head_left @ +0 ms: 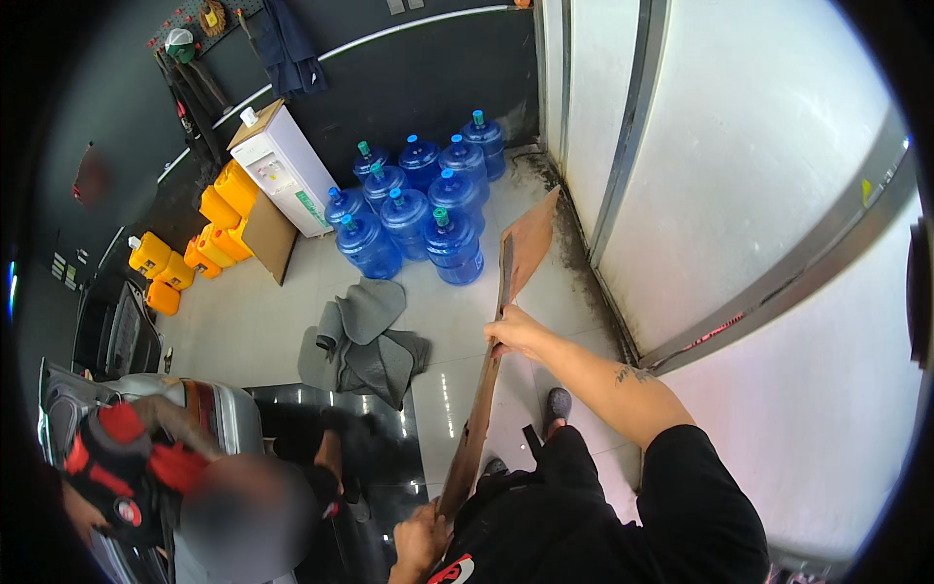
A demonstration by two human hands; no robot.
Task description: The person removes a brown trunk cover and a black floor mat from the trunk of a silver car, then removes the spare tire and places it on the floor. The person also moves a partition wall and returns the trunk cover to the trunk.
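A long, thin brown board [474,428], seen nearly edge-on, slants up from my body toward the water bottles. Its far end widens into a flat brown face; whether it is cardboard or wood I cannot tell. My right hand [516,332] is closed around its edge about midway, with the arm stretched forward. Low in the picture my left hand [420,537] grips the near end beside my black shirt. On the floor left of the board lies a crumpled grey mat [366,331].
Several blue water bottles [404,222] stand ahead, beside a white water dispenser [282,167]. Yellow jerrycans [222,229] line the left wall. A co-worker [146,467] in red and black bends by a vehicle [229,419] at lower left. White panels [739,165] rise on the right.
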